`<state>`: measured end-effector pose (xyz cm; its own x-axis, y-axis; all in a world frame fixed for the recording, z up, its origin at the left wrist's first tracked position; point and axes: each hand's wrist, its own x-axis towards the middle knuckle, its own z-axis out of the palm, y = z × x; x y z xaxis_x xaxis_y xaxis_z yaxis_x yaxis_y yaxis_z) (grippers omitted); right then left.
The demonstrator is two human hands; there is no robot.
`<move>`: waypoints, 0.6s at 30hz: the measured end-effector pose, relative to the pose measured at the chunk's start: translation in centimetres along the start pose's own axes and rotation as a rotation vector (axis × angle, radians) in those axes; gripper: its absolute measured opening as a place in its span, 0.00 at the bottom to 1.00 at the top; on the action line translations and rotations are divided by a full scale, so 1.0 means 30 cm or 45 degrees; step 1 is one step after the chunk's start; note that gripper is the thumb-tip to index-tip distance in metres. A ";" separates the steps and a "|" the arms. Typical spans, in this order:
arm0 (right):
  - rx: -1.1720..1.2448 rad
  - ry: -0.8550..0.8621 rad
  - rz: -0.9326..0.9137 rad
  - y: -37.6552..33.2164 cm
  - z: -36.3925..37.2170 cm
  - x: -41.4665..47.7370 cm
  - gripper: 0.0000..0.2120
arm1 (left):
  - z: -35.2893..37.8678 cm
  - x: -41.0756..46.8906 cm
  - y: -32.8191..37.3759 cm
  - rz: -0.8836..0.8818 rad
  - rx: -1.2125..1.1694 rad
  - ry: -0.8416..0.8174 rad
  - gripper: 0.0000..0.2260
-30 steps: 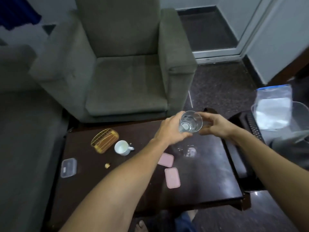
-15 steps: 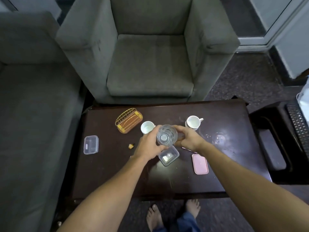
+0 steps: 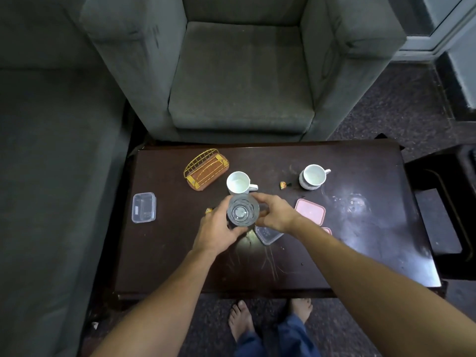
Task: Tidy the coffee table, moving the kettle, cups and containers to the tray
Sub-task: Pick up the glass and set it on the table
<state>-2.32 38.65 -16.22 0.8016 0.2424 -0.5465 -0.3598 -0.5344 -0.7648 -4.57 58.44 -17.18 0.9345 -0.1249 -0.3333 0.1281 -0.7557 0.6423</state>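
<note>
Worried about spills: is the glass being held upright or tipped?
Upright. We look straight down the glass to its round base; left hand and right hand grip its sides.

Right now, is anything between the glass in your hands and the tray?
Cannot say: no tray shows in this view. Both hands, left and right, hold the glass above the coffee table.

Setting: home living room | Evidence: grey upholstered armchair (image 3: 239,73) behind dark wooden coffee table (image 3: 360,253); sofa (image 3: 51,150) alongside; white cups (image 3: 238,182) on tabletop; bare feet (image 3: 240,320) on floor
</note>
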 end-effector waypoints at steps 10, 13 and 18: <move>-0.088 0.028 0.126 0.092 -0.054 -0.083 0.31 | 0.144 -0.022 0.058 -0.016 -0.110 -0.123 0.37; -0.085 0.038 0.132 0.122 -0.076 -0.106 0.32 | 0.180 -0.025 0.082 -0.012 -0.114 -0.139 0.36; -0.051 0.072 0.139 0.129 -0.087 -0.095 0.33 | 0.179 0.003 0.086 -0.010 -0.099 -0.155 0.37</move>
<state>-4.76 33.77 -16.74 0.7848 0.1352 -0.6048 -0.4282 -0.5872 -0.6869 -5.94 53.03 -19.26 0.8866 -0.1999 -0.4172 0.1652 -0.7056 0.6891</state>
